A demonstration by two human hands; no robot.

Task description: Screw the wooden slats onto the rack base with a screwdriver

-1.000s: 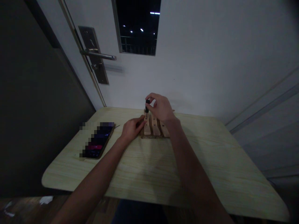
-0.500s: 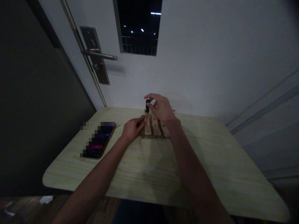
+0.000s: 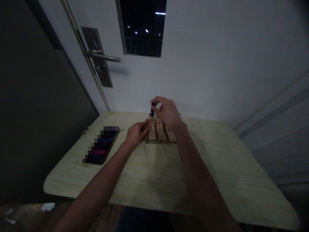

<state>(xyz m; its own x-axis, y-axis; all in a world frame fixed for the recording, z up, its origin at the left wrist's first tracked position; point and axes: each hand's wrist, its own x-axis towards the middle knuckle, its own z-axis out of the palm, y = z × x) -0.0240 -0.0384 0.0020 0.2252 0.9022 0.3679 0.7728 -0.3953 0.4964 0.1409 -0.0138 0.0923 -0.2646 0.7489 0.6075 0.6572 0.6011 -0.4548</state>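
Note:
My right hand (image 3: 168,112) is closed round the black handle of a small screwdriver (image 3: 153,110). The screwdriver stands nearly upright, its tip down at a hole or screw in the leftmost wooden bar (image 3: 152,134). With thumb and fingers, my left hand (image 3: 135,134) pinches that bar from its left side, close to the tip. A middle wooden bar (image 3: 161,132) and a right wooden bar (image 3: 171,135), both with small dark holes or screws, lie beside it on a brown base board (image 3: 156,141). My right hand and wrist hide part of the right side.
A phone (image 3: 102,145) lies on the pale wood-grain table (image 3: 149,170), left of my left arm, with a thin pointed object (image 3: 121,130) at its upper right. Behind the table stands a white door (image 3: 205,64) with a metal lever handle (image 3: 103,57).
The screwdriver's handle has tipped very slightly to the right with my right hand. My left hand stays on the leftmost bar. The view has shifted a little.

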